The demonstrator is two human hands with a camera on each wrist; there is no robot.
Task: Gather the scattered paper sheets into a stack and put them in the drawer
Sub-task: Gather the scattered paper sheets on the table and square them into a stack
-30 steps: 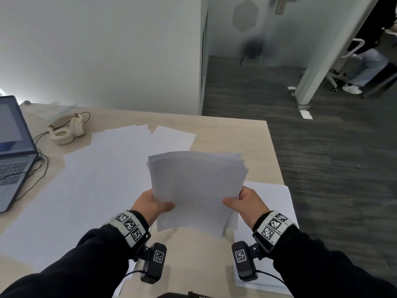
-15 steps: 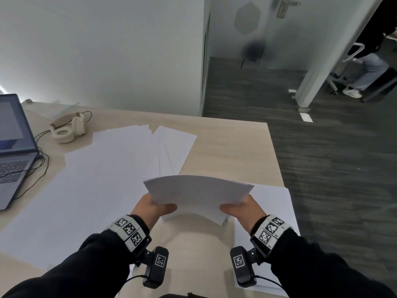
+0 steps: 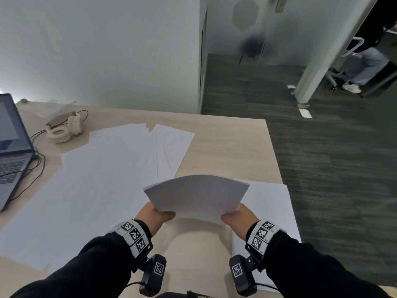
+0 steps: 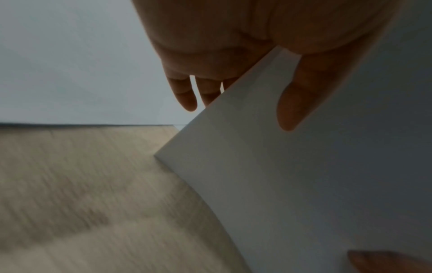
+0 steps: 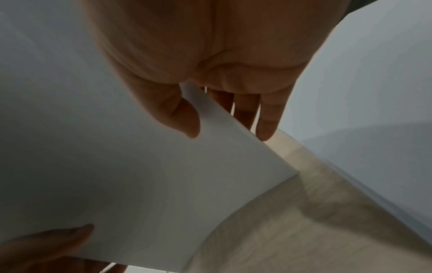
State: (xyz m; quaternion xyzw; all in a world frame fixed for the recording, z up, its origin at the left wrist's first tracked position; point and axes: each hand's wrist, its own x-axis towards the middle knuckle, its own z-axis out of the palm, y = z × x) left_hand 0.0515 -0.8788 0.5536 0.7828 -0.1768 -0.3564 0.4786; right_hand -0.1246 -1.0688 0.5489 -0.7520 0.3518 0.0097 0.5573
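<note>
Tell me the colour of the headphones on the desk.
Cream headphones, clearest in the head view.

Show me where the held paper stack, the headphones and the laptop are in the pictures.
held paper stack [image 3: 196,195]: head view, middle of its top sheet.
headphones [image 3: 62,127]: head view, between the two ear cups.
laptop [image 3: 9,168]: head view, on the keyboard deck.
</note>
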